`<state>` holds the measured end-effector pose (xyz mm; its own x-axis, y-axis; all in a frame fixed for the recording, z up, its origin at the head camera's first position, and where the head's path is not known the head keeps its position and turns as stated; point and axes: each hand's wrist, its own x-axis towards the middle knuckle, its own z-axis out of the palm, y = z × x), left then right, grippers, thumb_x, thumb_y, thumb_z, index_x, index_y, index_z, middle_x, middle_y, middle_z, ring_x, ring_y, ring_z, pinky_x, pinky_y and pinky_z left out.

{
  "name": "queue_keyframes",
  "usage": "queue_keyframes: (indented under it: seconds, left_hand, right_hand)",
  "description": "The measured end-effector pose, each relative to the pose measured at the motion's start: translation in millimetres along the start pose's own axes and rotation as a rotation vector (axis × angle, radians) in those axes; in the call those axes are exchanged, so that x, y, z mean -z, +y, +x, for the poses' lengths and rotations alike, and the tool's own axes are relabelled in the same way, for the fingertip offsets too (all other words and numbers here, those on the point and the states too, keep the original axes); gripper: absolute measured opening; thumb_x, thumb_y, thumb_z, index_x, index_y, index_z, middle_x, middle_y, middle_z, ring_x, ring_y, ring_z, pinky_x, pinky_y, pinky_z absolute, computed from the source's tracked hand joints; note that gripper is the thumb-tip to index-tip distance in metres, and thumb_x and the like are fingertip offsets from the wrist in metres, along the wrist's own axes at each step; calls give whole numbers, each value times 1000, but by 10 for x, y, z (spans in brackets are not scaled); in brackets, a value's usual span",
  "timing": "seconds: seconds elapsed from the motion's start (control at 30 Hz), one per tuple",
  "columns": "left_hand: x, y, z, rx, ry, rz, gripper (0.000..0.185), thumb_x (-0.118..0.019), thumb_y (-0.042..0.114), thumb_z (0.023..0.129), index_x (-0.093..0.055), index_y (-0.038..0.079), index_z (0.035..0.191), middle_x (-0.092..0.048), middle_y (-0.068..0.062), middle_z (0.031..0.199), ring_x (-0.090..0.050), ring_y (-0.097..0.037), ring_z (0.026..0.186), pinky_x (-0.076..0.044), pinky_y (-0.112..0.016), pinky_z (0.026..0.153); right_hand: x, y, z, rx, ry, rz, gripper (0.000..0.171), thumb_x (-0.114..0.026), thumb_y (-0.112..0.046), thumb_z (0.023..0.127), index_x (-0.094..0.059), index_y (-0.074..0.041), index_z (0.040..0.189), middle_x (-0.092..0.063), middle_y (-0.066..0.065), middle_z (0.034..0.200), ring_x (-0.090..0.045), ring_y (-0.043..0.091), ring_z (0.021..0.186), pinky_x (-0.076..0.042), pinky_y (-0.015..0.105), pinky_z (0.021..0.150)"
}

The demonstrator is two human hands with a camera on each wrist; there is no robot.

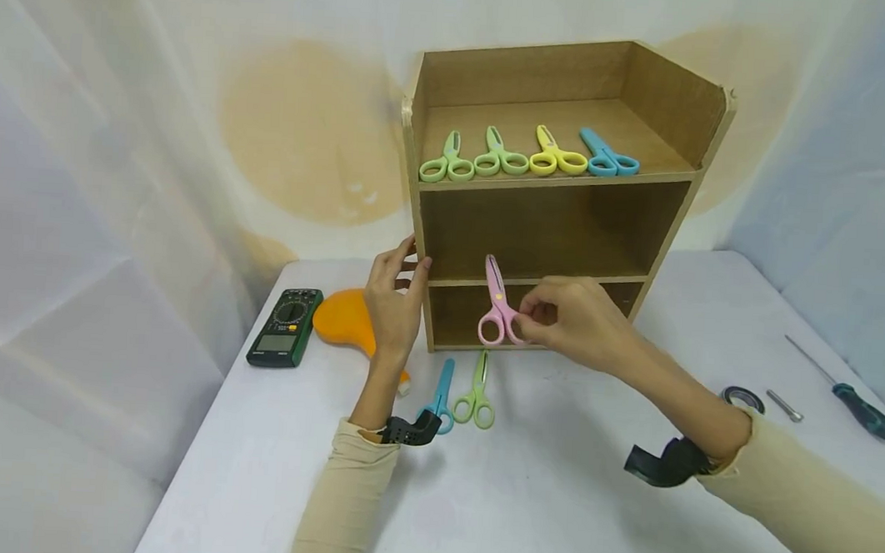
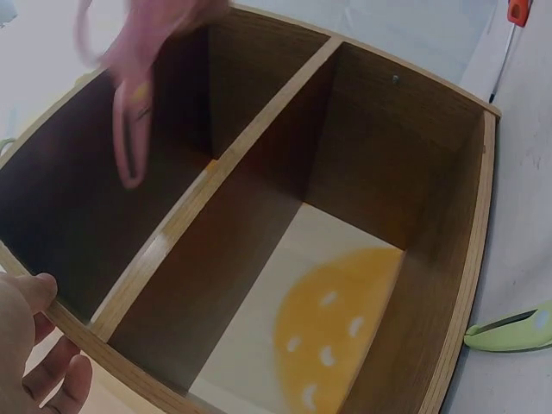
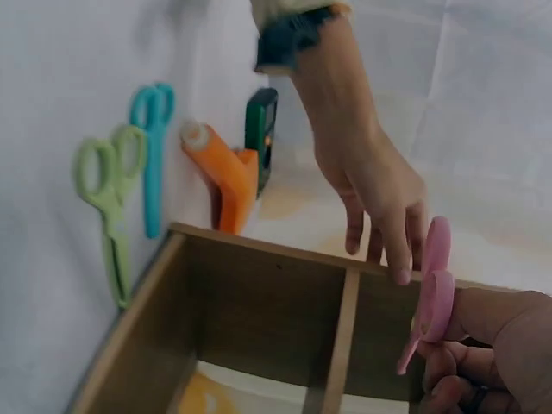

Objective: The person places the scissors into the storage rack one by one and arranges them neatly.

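Note:
Pink scissors (image 1: 495, 286) hang blades up in front of the wooden shelf (image 1: 528, 85), their handle loop pinched by my right hand (image 1: 583, 321). In the right wrist view the thumb and fingers of that hand (image 3: 509, 336) press on one pink loop. My left hand (image 1: 396, 303) touches the shelf's left side, thumb at the front edge and the other fingers outside the panel. Along the top tier lie two pairs of green scissors (image 1: 450, 156), yellow scissors (image 1: 550, 148) and blue scissors (image 1: 599, 147). Below the shelf, blue scissors (image 1: 444, 383) and green scissors (image 1: 479, 383) lie on the table.
A green-cased multimeter (image 1: 285, 327) and a rounded orange object (image 1: 346, 317) with a white tip lie left of the shelf. To the right are a black ring (image 1: 742, 398), probably tape, a small metal piece (image 1: 784, 405) and a screwdriver (image 1: 863, 411). A draped cloth backs the table.

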<state>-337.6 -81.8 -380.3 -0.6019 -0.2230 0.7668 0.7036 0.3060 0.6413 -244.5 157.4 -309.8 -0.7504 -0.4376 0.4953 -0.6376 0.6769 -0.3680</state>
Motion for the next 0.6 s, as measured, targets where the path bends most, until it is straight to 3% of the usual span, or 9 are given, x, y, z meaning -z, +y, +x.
queue_keyframes:
  seconds: [0.1, 0.3, 0.47, 0.6]
  left_hand:
    - [13, -18, -21, 2, -6, 4, 38, -71, 22, 95, -67, 10, 131, -67, -9, 115, -68, -20, 91, -58, -36, 69]
    - [15, -17, -33, 4, 7, -2, 39, -73, 19, 94, -67, 6, 130, -67, -12, 114, -68, -23, 90, -58, -41, 67]
    - [6, 62, -17, -11, 23, -6, 38, -73, 6, 92, -66, -2, 128, -66, -21, 113, -68, -32, 88, -56, -48, 65]
    - [30, 249, -2, -24, 25, -13, 36, -71, -3, 90, -65, -8, 126, -65, -27, 111, -67, -36, 87, -56, -50, 64]
  right_hand:
    - [-5, 1, 252, 13, -1, -9, 6, -80, -4, 80, -74, -5, 83, -63, 0, 72, -55, 14, 65, -49, 26, 57]
    - [-99, 48, 717, -8, -30, -13, 6, -75, -6, 84, -75, -1, 82, -65, 3, 69, -54, 16, 62, -45, 28, 56]
    - [-214, 148, 966, -112, -82, -12, 8, -73, -7, 85, -76, -1, 81, -63, 2, 63, -51, 13, 53, -37, 26, 48]
    - [-283, 221, 1042, -223, -157, -5, 10, -72, -10, 88, -75, -3, 82, -62, 2, 64, -50, 13, 53, -35, 25, 46]
